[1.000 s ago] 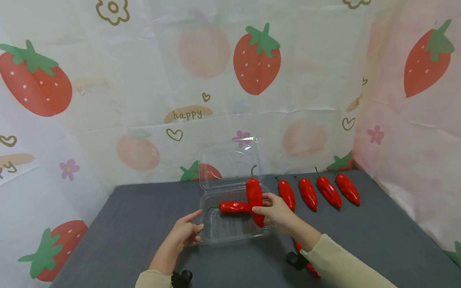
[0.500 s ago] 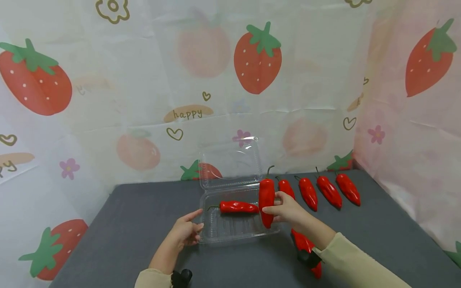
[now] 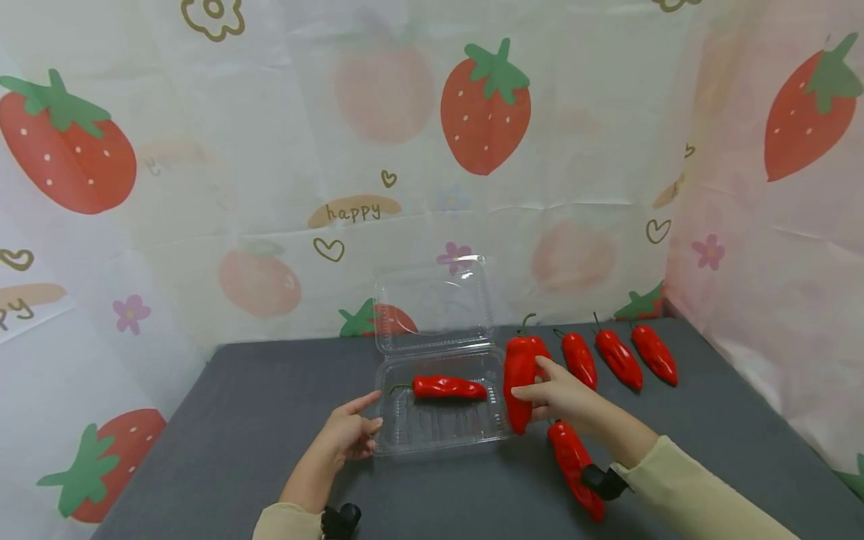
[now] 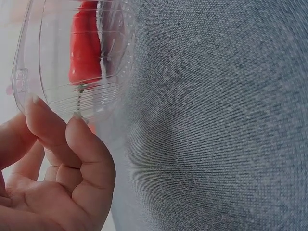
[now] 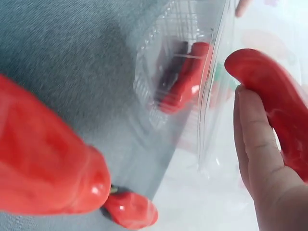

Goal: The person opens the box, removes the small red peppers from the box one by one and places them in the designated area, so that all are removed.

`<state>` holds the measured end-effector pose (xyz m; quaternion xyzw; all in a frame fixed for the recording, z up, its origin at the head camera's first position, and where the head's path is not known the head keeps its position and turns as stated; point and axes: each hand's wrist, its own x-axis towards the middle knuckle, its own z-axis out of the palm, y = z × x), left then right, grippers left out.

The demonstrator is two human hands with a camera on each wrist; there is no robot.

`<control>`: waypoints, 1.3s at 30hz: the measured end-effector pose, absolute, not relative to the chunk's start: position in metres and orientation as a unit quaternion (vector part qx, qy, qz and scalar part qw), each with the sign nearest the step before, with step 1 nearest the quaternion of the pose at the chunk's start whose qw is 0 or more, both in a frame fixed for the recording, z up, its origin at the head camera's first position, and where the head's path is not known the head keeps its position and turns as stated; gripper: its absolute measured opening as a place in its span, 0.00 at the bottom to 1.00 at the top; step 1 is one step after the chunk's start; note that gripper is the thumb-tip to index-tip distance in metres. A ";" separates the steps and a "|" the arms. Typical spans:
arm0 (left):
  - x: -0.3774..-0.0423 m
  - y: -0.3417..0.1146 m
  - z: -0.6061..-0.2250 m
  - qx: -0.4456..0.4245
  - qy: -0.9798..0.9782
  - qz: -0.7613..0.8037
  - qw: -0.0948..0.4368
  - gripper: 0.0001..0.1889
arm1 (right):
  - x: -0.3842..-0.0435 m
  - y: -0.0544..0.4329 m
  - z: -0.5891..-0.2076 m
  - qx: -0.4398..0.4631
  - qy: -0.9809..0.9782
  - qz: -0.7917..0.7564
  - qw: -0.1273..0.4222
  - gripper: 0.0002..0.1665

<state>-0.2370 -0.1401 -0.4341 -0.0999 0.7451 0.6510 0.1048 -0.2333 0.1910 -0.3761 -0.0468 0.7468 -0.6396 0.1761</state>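
Note:
My left hand (image 3: pixel 351 433) holds the left edge of a clear plastic clamshell container (image 3: pixel 405 442), with fingertips at its rim. The container's lid (image 3: pixel 432 307) stands up behind it. Inside lies one red pepper (image 3: pixel 448 388) on its side, its stem pointing left. My right hand (image 3: pixel 563 396) grips another red pepper (image 3: pixel 518 386) upright, stem up, just beyond the container's right edge. This held pepper (image 5: pixel 279 106) also shows against the fingers in the right wrist view. The left wrist view shows the fingertips (image 4: pixel 79 127) close against the container's clear side.
Several red peppers (image 3: pixel 617 358) lie in a row at the back right, one partly hidden behind the held pepper. Another pepper (image 3: pixel 574 465) lies nearer, partly covered by the right wrist's black camera (image 3: pixel 604 481). A printed cloth (image 3: pixel 270 150) hangs behind the grey table (image 3: pixel 270 405).
My right hand has moved right with the pepper, from over the container to beside its right edge. The left hand and the pepper inside the container have stayed in place.

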 end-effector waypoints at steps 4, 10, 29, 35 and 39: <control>-0.237 -0.139 -0.434 -0.103 0.746 0.649 0.106 0.28 | -0.234 0.200 -0.377 -0.063 0.745 -0.641 0.174 0.40; -0.237 -0.139 -0.433 -0.106 0.750 0.644 0.105 0.28 | -0.235 0.214 -0.378 -0.072 0.748 -0.636 0.174 0.38; -0.238 -0.139 -0.432 -0.116 0.750 0.642 0.111 0.28 | -0.232 0.251 -0.382 -0.069 0.746 -0.632 0.198 0.45; -0.238 -0.139 -0.433 -0.113 0.750 0.643 0.111 0.28 | -0.229 0.264 -0.383 -0.057 0.770 -0.605 0.194 0.45; -0.239 -0.138 -0.433 -0.112 0.749 0.644 0.110 0.28 | -0.229 0.273 -0.385 -0.056 0.778 -0.594 0.197 0.41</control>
